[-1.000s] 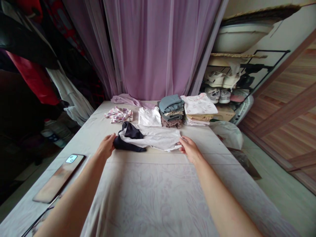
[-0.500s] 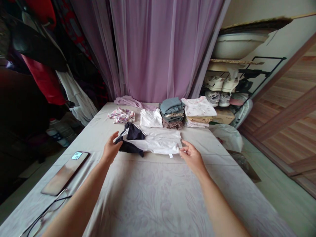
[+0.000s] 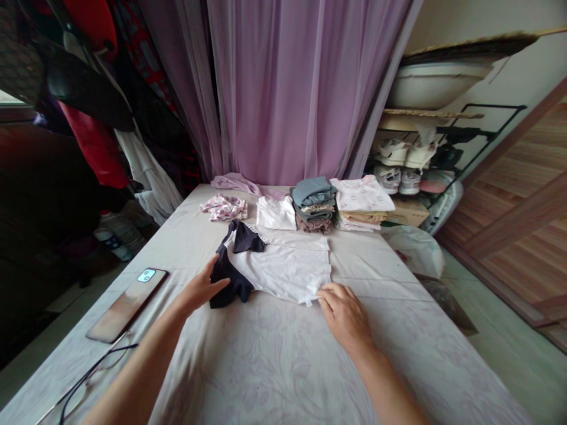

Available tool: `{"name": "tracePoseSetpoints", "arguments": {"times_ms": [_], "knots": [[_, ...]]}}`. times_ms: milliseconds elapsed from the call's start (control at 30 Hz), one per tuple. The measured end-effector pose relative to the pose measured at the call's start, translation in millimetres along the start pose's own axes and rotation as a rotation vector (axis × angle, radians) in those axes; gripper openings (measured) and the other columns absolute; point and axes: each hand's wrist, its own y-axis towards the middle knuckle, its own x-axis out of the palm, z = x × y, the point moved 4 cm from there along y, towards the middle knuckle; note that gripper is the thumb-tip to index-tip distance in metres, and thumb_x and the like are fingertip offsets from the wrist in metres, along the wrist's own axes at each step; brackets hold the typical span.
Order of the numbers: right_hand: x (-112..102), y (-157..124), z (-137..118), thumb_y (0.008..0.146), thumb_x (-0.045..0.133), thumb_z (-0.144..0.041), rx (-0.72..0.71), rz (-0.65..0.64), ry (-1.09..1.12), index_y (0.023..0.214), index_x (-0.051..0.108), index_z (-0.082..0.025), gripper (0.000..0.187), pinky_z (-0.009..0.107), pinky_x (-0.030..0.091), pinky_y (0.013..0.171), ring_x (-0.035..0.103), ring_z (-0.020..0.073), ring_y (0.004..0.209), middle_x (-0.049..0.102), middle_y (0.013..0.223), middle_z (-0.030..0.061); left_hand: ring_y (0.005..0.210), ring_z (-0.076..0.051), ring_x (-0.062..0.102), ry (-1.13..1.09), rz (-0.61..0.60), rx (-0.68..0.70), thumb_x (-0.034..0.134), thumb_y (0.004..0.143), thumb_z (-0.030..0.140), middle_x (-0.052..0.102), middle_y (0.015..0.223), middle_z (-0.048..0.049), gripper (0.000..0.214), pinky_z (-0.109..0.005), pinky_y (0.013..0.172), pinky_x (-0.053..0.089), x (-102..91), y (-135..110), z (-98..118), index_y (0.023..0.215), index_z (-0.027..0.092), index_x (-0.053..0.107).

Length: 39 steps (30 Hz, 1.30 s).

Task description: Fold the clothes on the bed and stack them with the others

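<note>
A white shirt (image 3: 283, 268) with black sleeves and shoulder parts lies sideways on the sheet, its sleeves to the left and its hem to the right. My left hand (image 3: 201, 290) is at the near black sleeve, thumb and fingers spread apart and touching the cloth. At the near corner of the hem, beside a small white tag (image 3: 309, 303), the fingertips of my right hand (image 3: 345, 313) are closed on the edge of the shirt.
Behind the shirt are a floral cloth (image 3: 224, 208), a folded white garment (image 3: 275, 213), a stack of dark folded clothes (image 3: 313, 203) and a light stack (image 3: 363, 196). A phone (image 3: 127, 306) and glasses (image 3: 91, 378) lie at left. A shoe rack (image 3: 487, 137) stands right.
The near side of the shirt has been drawn towards me and spread wider. Both hands have come nearer, the right one now lower on the hem corner. The view has shifted slightly.
</note>
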Motion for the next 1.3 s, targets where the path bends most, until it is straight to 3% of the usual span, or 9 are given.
{"name": "tracePoseSetpoints", "arguments": {"times_ms": [133,200,300,433,567,800,1033,1133,1300], "knots": [[-13,1,-11,0.087,0.046,-0.019,-0.108,-0.026,-0.017,0.087,0.068,-0.025,0.022,0.044,0.036,0.103,0.053,0.0270,0.121,0.073,0.105,0.0053,0.119,-0.030,0.060,-0.134,-0.117,-0.037,0.084,0.053,0.040,0.063,0.133,-0.0095,0.080,-0.033,0.089,0.052,-9.5,-7,8,0.129,0.026,0.061],[-12,2,-5,0.088,0.044,-0.020,-0.073,-0.121,0.020,0.087,0.067,-0.024,0.024,0.038,0.041,0.094,0.064,0.0236,0.100,0.074,0.087,0.0044,0.098,-0.026,0.069,-0.266,-0.218,-0.130,0.082,0.057,0.044,0.070,0.119,-0.0090,0.075,-0.029,0.073,0.055,-13.4,-11,12,0.127,0.025,0.063],[-7,7,11,0.090,0.042,-0.027,0.060,-0.262,0.077,0.090,0.067,-0.026,0.026,0.027,0.042,0.067,0.066,0.0191,0.069,0.072,0.073,0.0014,0.065,-0.016,0.065,-0.386,-0.301,-0.212,0.081,0.060,0.044,0.074,0.096,-0.0069,0.065,-0.022,0.051,0.048,-16.1,-10,17,0.120,0.023,0.068],[-8,22,24,0.087,0.042,-0.032,0.125,-0.345,0.192,0.093,0.069,-0.027,0.028,0.025,0.041,0.064,0.067,0.0192,0.074,0.074,0.080,0.0016,0.044,-0.005,0.048,-0.436,-0.312,-0.266,0.081,0.063,0.036,0.068,0.073,-0.0021,0.037,-0.016,0.037,0.033,-12.4,7,18,0.096,0.019,0.076],[-10,46,35,0.085,0.046,-0.035,0.137,-0.383,0.255,0.091,0.070,-0.025,0.026,0.025,0.042,0.063,0.066,0.0189,0.073,0.074,0.080,0.0018,0.042,-0.007,0.049,-0.555,-0.312,-0.253,0.075,0.072,0.030,0.068,0.068,-0.0034,0.018,-0.020,0.038,0.042,-7.6,37,32,0.085,0.019,0.075],[6,87,72,0.084,0.051,-0.035,0.252,-0.194,0.184,0.098,0.072,-0.026,0.027,0.025,0.046,0.067,0.068,0.0185,0.078,0.077,0.091,0.0030,0.058,-0.011,0.067,-0.699,-0.331,-0.276,0.077,0.071,0.013,0.074,0.099,-0.0071,0.032,-0.016,0.044,0.052,19.7,85,69,0.100,0.017,0.063],[37,82,88,0.082,0.056,-0.034,0.365,-0.044,0.162,0.107,0.071,-0.028,0.030,0.028,0.051,0.070,0.071,0.0209,0.081,0.077,0.096,0.0037,0.054,-0.011,0.066,-0.461,-0.116,-0.345,0.082,0.069,0.017,0.074,0.088,-0.0051,0.046,-0.019,0.046,0.053,44.8,100,48,0.109,0.016,0.061],[38,79,90,0.082,0.057,-0.038,0.365,0.034,0.219,0.109,0.071,-0.026,0.033,0.028,0.052,0.069,0.070,0.0200,0.077,0.077,0.095,0.0047,0.048,-0.008,0.063,-0.384,-0.054,-0.337,0.084,0.067,0.019,0.073,0.081,-0.0040,0.037,-0.016,0.044,0.051,43.4,104,43,0.099,0.014,0.065],[34,92,94,0.082,0.057,-0.040,0.351,0.123,0.264,0.111,0.070,-0.025,0.035,0.027,0.052,0.073,0.070,0.0191,0.078,0.077,0.096,0.0048,0.049,-0.007,0.063,-0.464,0.027,-0.286,0.079,0.073,0.016,0.075,0.094,-0.0041,0.028,-0.016,0.047,0.054,42.1,110,48,0.095,0.015,0.063]]}}
